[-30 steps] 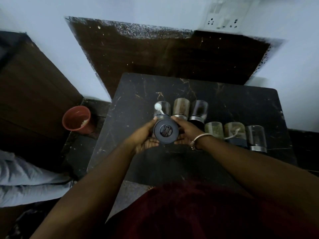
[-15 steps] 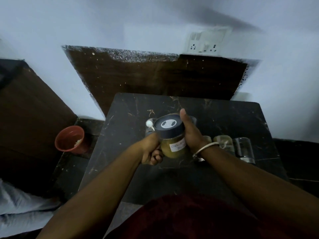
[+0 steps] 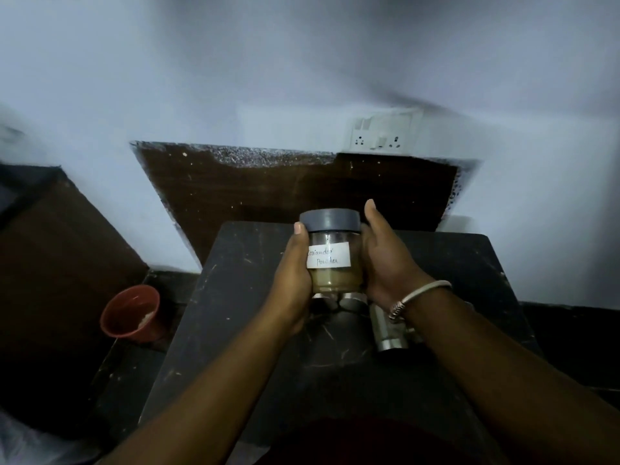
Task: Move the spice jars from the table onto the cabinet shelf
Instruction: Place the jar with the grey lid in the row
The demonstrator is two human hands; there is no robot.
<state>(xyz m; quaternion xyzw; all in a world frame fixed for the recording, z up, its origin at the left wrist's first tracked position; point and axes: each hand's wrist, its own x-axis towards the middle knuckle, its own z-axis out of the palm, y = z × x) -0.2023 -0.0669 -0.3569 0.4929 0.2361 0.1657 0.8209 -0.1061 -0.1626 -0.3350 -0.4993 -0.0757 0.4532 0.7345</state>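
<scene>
A glass spice jar with a grey lid, a white handwritten label and yellow-brown powder is held upright above the dark table. My left hand clasps its left side and my right hand presses its right side. Below the lifted jar, the metal bases of other jars show on the table. One more jar with a steel base stands under my right wrist, partly hidden. No cabinet shelf is in view.
A dark wooden panel leans on the white wall behind the table, with a socket plate above it. A red pot sits on the floor at the left beside a brown cabinet side.
Both hands have lifted the grey-lidded jar from the table up to chest height. The view has tilted upward, and most of the other jars are now hidden behind my hands.
</scene>
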